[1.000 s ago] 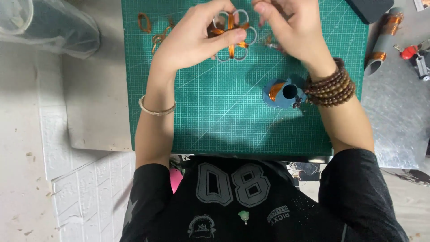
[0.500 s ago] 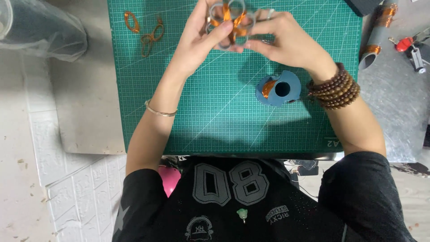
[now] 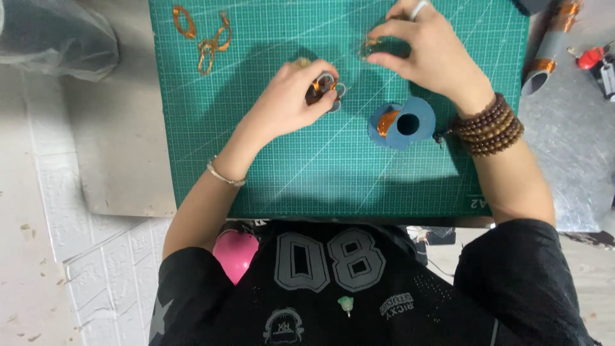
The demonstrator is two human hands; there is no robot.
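On the green mat [image 3: 269, 179] I see loose copper strips [image 3: 206, 40] at far left. My left hand [image 3: 291, 102] clenches a cluster of taped rings [image 3: 325, 88]. A blue tape spool [image 3: 402, 123] lies just right of them. My right hand [image 3: 430, 51] pinches a small copper piece [image 3: 370, 46].

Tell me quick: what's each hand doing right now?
Left hand: fingers closed on a cluster of small rings.
Right hand: fingers pinching a small amber tape piece.
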